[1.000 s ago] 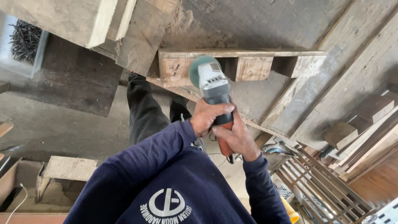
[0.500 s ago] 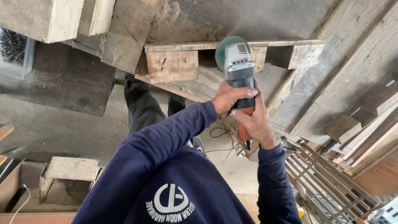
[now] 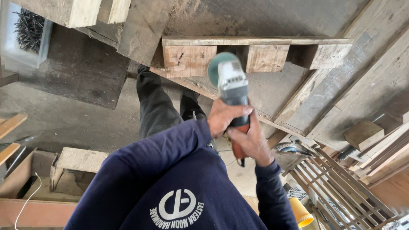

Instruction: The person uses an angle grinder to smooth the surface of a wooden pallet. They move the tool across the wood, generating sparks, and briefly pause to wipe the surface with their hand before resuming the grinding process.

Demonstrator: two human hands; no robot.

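Both your hands are wrapped around the angle grinder (image 3: 232,91): your left hand (image 3: 223,117) closes over the dark grey body just behind the pale gear head, and your right hand (image 3: 251,142) clasps the orange rear handle just beside it, fingers curled tight. The grinder's green disc guard sits in front of the wooden pallet (image 3: 255,53), over the gap between its left block and its middle block, though you cannot tell whether the disc touches the wood. A clear box of dark nails (image 3: 27,30) rests well apart at the upper left, and slatted wooden frames (image 3: 341,187) lie near your right elbow.
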